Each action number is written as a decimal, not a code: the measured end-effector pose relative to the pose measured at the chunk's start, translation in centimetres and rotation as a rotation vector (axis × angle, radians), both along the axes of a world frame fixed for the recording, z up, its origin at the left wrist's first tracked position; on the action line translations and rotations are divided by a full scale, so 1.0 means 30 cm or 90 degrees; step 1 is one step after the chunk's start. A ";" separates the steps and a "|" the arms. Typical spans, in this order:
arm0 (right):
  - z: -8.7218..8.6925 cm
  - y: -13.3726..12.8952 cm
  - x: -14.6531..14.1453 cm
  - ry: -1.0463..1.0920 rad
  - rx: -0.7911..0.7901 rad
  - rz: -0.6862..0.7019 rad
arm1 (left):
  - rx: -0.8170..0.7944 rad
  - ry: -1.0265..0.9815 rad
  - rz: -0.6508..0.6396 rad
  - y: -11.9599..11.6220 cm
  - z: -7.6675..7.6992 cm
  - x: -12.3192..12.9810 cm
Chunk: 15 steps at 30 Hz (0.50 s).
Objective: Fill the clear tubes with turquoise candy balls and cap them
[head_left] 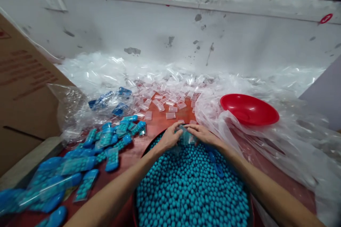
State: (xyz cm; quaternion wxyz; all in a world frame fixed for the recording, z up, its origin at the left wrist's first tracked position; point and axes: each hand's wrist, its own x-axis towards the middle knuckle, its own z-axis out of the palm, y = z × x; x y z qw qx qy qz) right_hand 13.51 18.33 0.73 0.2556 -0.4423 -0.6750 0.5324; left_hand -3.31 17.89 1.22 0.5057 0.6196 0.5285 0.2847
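A large round tub [252, 202] full of small blue balls [186, 184] stands at the bottom centre. Over its far edge, my left hand [172, 136] and my right hand [202, 134] are closed on a small clear plastic case [188, 137], one from each side. The fingers partly cover the case, and its contents are hard to make out. A blue scoop [218, 168] lies on the balls just below my right hand. Left of the tub lie several clear cases with blue caps [112, 158], filled with blue balls.
Many small clear plastic pieces [171, 115] are scattered on the red table [160, 122] beyond the tub. Blue caps [120, 108] lie in a clear bag at the left. A red bowl [249, 110] rests on plastic sheeting [295, 127] at the right. A cardboard box [26, 95] stands far left.
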 end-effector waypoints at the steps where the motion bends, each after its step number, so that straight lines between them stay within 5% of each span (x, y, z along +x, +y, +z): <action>1: -0.015 -0.016 0.010 -0.027 0.046 0.014 | -0.020 -0.014 -0.024 -0.029 -0.004 -0.005; 3: -0.038 -0.038 0.020 -0.081 0.148 0.025 | -0.010 -0.012 -0.031 -0.078 -0.001 -0.018; 7: -0.043 -0.069 0.041 -0.259 0.292 0.015 | 0.230 0.136 0.020 -0.169 0.026 -0.075; 12: 0.010 -0.150 0.088 -0.338 0.316 -0.126 | 0.329 0.390 0.012 -0.291 0.020 -0.165; 15: 0.038 -0.220 0.042 -0.347 0.312 -0.130 | 0.323 0.507 -0.016 -0.341 0.018 -0.173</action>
